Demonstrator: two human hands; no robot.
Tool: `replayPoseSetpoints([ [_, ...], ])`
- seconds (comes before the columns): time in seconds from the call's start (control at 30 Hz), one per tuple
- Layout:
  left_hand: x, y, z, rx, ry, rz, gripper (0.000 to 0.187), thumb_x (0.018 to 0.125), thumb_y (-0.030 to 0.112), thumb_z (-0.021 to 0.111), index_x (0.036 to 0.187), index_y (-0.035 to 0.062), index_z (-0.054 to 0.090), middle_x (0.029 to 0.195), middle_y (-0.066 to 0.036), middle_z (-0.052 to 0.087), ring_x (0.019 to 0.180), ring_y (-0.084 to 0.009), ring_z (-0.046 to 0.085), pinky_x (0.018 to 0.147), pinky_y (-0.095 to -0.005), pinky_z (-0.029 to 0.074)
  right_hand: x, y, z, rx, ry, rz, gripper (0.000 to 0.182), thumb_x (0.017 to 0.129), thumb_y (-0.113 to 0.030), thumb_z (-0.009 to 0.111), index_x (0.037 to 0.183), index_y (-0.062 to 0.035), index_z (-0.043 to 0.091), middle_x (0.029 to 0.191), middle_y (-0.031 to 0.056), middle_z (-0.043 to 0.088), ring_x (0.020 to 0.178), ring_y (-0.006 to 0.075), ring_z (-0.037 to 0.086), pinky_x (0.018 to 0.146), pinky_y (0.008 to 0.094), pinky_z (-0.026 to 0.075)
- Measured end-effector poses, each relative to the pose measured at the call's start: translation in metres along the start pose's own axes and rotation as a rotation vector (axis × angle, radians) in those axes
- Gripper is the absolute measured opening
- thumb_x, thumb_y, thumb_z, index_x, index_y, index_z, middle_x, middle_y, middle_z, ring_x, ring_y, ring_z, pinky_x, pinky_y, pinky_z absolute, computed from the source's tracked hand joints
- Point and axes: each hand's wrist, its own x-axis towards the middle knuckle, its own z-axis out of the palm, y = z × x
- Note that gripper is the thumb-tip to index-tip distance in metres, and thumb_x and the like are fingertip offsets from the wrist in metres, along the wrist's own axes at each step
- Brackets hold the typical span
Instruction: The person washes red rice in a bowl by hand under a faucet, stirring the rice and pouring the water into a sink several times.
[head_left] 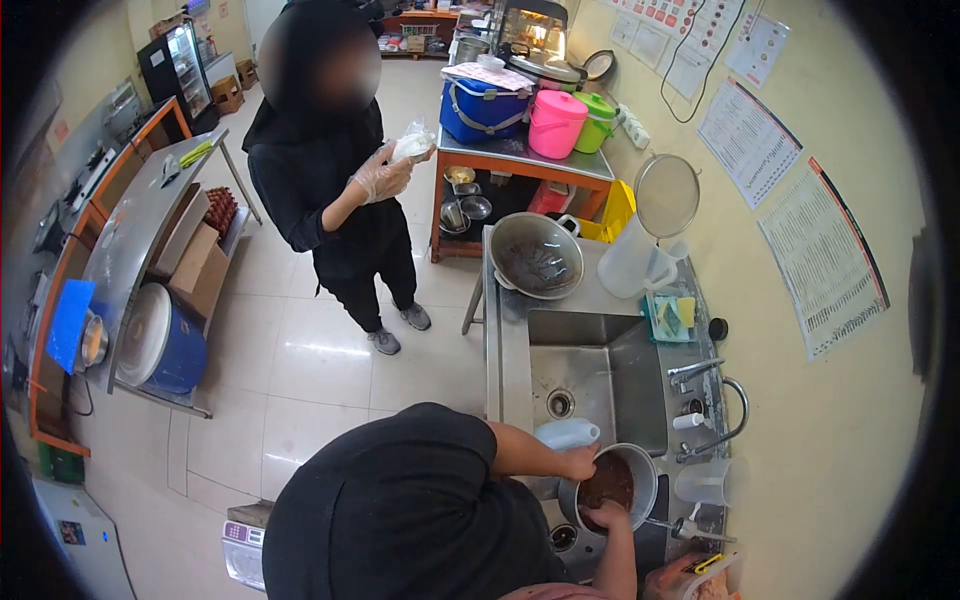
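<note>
A metal pot (pixel 647 478) with brown contents stands tilted at the sink's near basin. My left hand (pixel 580 462) is closed on its upper rim. My right hand (pixel 606 516) reaches over the lower rim into the pot; its fingertips are hard to make out against the brown contents, so whether it holds anything is unclear. Beside my left hand lies a pale translucent jug (pixel 566 433). A metal faucet (pixel 738 410) curves over the sink from the wall side.
The other sink basin (pixel 590 375) has a drain. Beyond it sit a large wok (pixel 537 256), a clear pitcher (pixel 628 262) and a sponge tray (pixel 672 317). A co-worker (pixel 325 150) in black stands across the floor, gloved hands round a white bag.
</note>
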Motion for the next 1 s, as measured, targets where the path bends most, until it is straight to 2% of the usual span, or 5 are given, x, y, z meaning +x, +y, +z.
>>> replayPoseSetpoints([
  [0.3,0.003,-0.004,0.004,-0.063,-0.009,0.008,0.054,0.083,0.015,0.051,0.13,-0.0033,0.034,0.121,-0.031,0.054,0.113,-0.0426,0.054,0.097,-0.0481,0.042,0.057,-0.013,0.013,0.999,0.576,-0.024,0.077,0.079,-0.022,0.061,0.143,0.006,0.029,0.147,0.0255,0.033,0.137,0.0373,0.03,0.112,0.0374,0.026],
  [0.43,-0.011,0.005,0.001,-0.029,0.086,-0.002,0.055,0.083,0.015,0.051,0.133,-0.0005,0.034,0.122,-0.029,0.054,0.114,-0.0423,0.053,0.097,-0.0489,0.042,0.043,-0.041,0.012,1.127,0.309,-0.013,0.073,0.081,-0.021,0.057,0.144,0.0027,0.03,0.145,0.0248,0.037,0.136,0.0341,0.034,0.111,0.0362,0.027],
  [0.53,-0.009,0.005,0.003,-0.03,0.119,0.009,0.055,0.083,0.016,0.051,0.134,0.0019,0.035,0.121,-0.028,0.054,0.113,-0.0425,0.053,0.096,-0.05,0.042,0.039,-0.023,0.024,0.747,0.235,-0.315,0.067,0.084,-0.03,0.053,0.141,0.0003,0.038,0.142,0.0247,0.041,0.133,0.0362,0.038,0.11,0.0368,0.029],
  [0.83,0.0,-0.002,0.002,0.017,0.047,0.039,0.057,0.081,0.017,0.053,0.133,-0.0006,0.035,0.119,-0.028,0.056,0.112,-0.0411,0.055,0.097,-0.0498,0.042,0.013,-0.011,0.015,-0.073,-0.047,0.07,0.074,0.077,-0.048,0.058,0.133,-0.0005,0.049,0.137,0.0262,0.046,0.127,0.0395,0.045,0.107,0.0411,0.035],
  [1.0,0.0,-0.004,0.002,-0.024,0.066,0.085,0.052,0.08,0.015,0.053,0.128,-0.0015,0.038,0.114,-0.03,0.058,0.108,-0.0436,0.056,0.094,-0.0512,0.043,0.038,0.012,0.02,0.288,0.402,0.08,0.084,0.075,-0.037,0.067,0.142,0.0019,0.034,0.144,0.027,0.036,0.132,0.0432,0.035,0.109,0.0414,0.031],
])
